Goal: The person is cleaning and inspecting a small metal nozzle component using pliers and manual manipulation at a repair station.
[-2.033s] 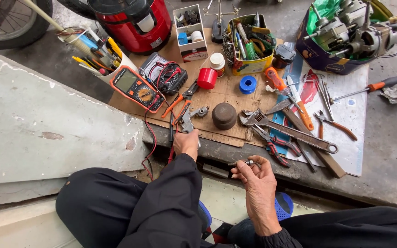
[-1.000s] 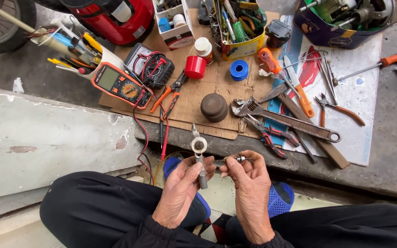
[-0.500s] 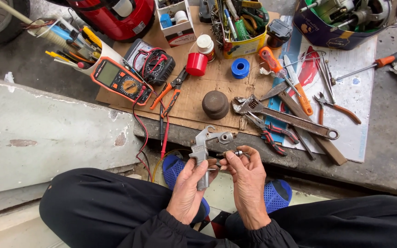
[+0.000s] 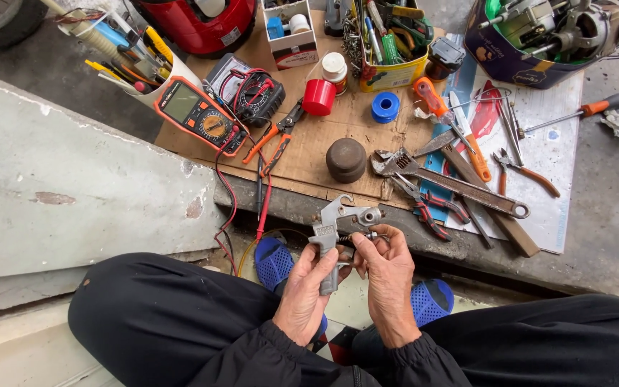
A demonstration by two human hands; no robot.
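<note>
While my left hand [image 4: 308,290] has its grip round the handle of the grey spray gun [image 4: 331,236] over my lap, my right hand [image 4: 388,276] pinches its small rear fitting, w/ cardboard [image 4: 309,154] & wrench [image 4: 453,183] just beyond.

Silver-grey cast-metal spray gun body [image 4: 332,231], dull with dark grime. Orange-cased multimeter [image 4: 200,117], black dial, grey screen, red and black leads [image 4: 252,204]. Red plastic cap [image 4: 319,97]. Blue tape roll [image 4: 385,107]. Dark brown round metal knob [image 4: 346,159]. Tan cardboard sheet [image 4: 302,154], scuffed. Rusty brown adjustable wrench [image 4: 460,184]. Orange-handled screwdriver [image 4: 444,113]. Pliers with orange grips [image 4: 275,137]. Yellow tin of tools [image 4: 387,73]. Blue perforated sandals [image 4: 275,262]. Black trousers [image 4: 159,315]. Grey concrete floor [image 4: 610,215], white blotched slab [image 4: 66,186].
</note>
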